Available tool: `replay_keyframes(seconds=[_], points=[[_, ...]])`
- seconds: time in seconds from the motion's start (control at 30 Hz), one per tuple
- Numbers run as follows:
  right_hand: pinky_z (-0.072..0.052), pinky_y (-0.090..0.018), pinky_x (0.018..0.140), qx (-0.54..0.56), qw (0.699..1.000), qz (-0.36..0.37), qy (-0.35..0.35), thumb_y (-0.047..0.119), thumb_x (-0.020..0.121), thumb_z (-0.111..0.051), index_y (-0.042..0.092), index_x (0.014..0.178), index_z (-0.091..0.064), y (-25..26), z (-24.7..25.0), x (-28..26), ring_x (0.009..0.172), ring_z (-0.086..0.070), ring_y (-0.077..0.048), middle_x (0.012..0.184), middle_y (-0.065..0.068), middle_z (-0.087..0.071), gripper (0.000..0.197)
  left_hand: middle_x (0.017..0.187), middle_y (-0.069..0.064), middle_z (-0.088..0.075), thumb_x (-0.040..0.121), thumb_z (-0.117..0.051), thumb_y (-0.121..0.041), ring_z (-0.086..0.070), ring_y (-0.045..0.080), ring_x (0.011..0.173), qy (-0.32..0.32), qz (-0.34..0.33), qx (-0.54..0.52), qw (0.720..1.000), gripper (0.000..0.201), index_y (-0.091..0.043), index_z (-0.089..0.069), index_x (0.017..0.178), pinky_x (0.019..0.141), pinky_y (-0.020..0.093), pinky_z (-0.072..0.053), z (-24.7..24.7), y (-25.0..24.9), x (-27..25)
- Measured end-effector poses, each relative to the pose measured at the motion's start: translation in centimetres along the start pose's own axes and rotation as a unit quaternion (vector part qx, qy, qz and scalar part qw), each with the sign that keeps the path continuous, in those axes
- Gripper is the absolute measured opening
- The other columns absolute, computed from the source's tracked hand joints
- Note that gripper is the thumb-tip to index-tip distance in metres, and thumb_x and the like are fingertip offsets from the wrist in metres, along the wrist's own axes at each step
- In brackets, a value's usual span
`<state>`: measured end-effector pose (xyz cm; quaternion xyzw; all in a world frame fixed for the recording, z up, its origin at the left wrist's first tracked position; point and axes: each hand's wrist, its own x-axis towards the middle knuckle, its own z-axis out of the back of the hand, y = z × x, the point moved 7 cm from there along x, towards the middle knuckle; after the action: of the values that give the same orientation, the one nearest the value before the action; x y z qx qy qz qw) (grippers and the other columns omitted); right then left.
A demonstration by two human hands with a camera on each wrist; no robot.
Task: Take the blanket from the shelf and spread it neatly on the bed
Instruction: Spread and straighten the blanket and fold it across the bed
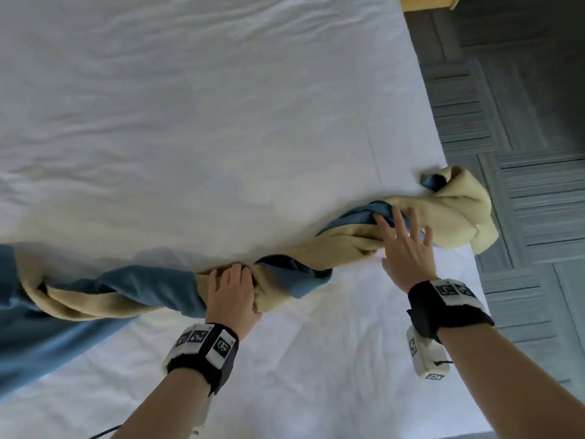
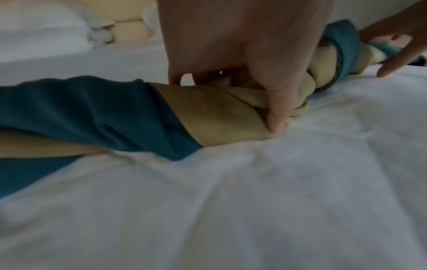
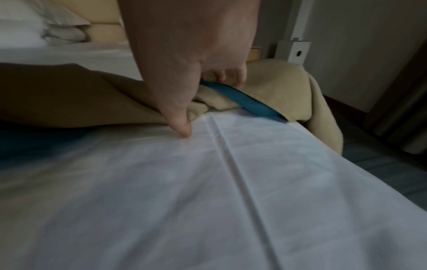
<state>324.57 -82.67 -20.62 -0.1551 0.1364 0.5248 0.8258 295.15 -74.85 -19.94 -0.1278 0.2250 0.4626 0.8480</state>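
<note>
The blanket [image 1: 332, 245], blue on one side and cream on the other, is seen twisted into a rope across the bed [image 1: 205, 122], near the person's side. Its right end hangs over the bed's right edge, above the carpet [image 1: 522, 153]; its left end is cut off by the frame. Much bare white sheet is left beyond the blanket, toward the pillows [image 2: 46, 27].

The left hand [image 1: 232, 293] is clamped on the twist approx. at mid-length, thumb pressed into the cream fold. The right hand [image 1: 405, 245] is laid on the blanket nearer the edge, fingers spread and straight, nothing gripped. Fingertips are partly hidden in folds. Wrist views are dim & blurred.
</note>
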Motion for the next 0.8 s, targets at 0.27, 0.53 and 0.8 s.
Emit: replay_keyframes(seconds=[0.27, 0.53, 0.8], points=[[-0.028, -0.054, 0.100, 0.033, 0.996, 0.068, -0.051, 0.009, 0.085, -0.054, 0.017, 0.127, -0.049, -0.7, 1.6, 3.8, 0.125, -0.040, -0.036, 0.126, -0.013, -0.052, 0.043, 0.106, 0.010, -0.061, 0.073, -0.071, -0.031, -0.055, 0.033, 0.105, -0.062, 0.084, -0.115, 0.988, 0.041, -0.009, -0.060, 0.106, 0.097, 0.055, -0.037, 1.1, -2.5, -1.5], [-0.041, -0.042, 0.070, 0.166, 0.983, 0.072, -0.004, 0.022, 0.091, -0.053, 0.005, 0.098, -0.049, -7.4, 1.4, 2.0, 0.075, -0.063, -0.039, 0.079, -0.017, -0.065, 0.019, 0.110, 0.010, -0.064, 0.093, -0.048, -0.027, -0.056, 0.031, 0.107, -0.083, 0.157, -0.298, 0.938, 0.023, -0.013, -0.055, 0.110, 0.097, 0.046, -0.040, 3.5, -2.9, 0.1], [-0.042, -0.029, 0.069, 0.112, 0.968, -0.045, 0.219, 0.041, 0.095, -0.040, 0.019, 0.107, -0.062, -18.1, -3.5, -2.6, 0.091, -0.061, -0.021, 0.104, -0.003, -0.063, 0.033, 0.074, -0.001, -0.063, 0.097, -0.036, -0.023, -0.059, 0.028, 0.075, -0.017, 0.094, -0.244, 0.965, 0.013, -0.025, -0.045, 0.089, 0.073, 0.030, -0.037, 4.4, -7.1, 2.1]])
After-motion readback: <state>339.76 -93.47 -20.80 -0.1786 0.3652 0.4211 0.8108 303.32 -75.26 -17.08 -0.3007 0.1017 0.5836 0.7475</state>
